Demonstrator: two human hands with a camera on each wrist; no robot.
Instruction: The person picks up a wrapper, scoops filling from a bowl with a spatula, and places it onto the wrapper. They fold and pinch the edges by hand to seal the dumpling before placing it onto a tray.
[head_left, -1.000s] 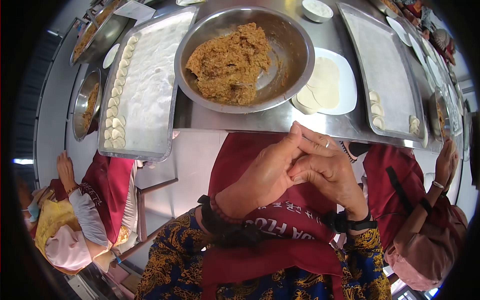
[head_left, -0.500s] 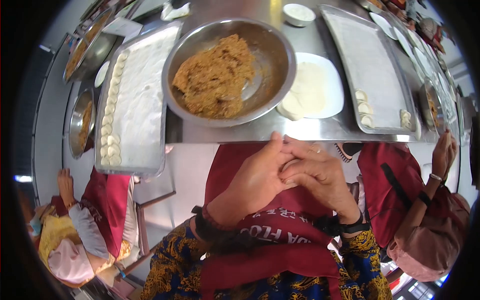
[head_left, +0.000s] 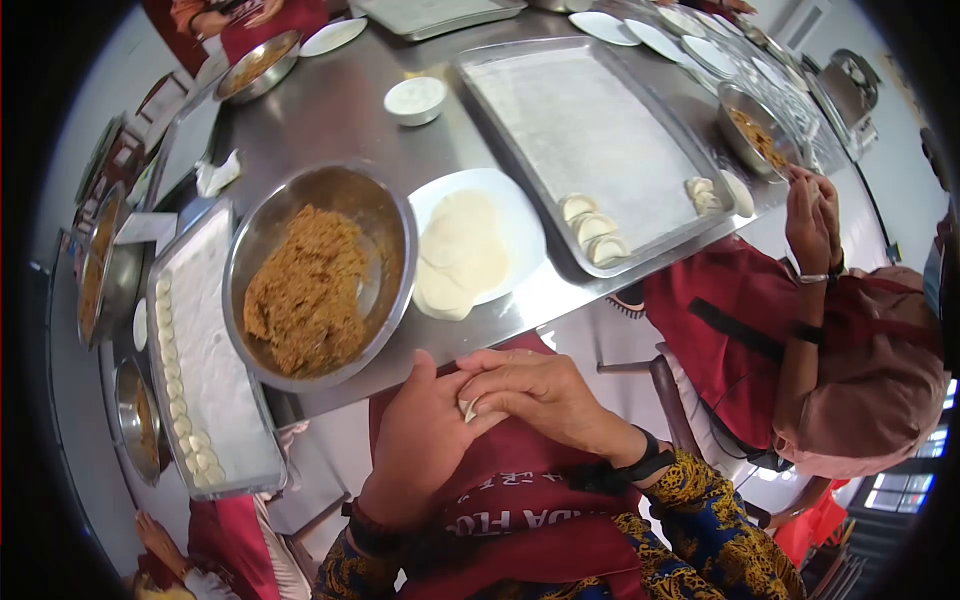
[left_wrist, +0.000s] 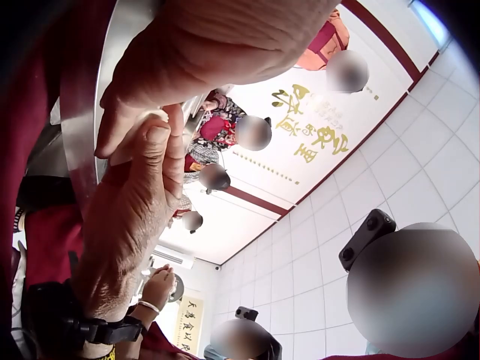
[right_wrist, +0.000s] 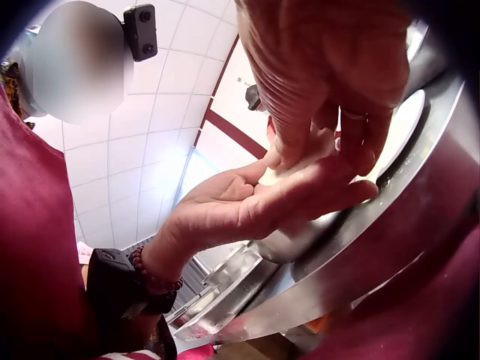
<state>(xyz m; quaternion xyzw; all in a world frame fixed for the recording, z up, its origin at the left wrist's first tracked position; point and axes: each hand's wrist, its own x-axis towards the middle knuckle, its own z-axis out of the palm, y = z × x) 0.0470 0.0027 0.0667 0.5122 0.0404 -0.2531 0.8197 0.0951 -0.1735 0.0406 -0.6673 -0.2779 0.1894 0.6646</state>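
A steel table (head_left: 330, 110) fills the upper frame, with the filling bowl (head_left: 385, 235) left of centre. Below it, at lower centre, the left hand (head_left: 420, 440) lies with relaxed fingers under a small dumpling (head_left: 467, 408). The right hand (head_left: 535, 390) pinches the dumpling with curled fingertips.

Five metal bowls hold brown filling: one big bowl (head_left: 392, 250) and four smaller bowls (head_left: 236, 84). Three trays are in view. The middle tray (head_left: 580, 120) carries three dumplings (head_left: 592, 225) together and two more apart. There is one plate (head_left: 522, 232) of wrappers (head_left: 462, 250) and one small white cup (head_left: 415, 98).
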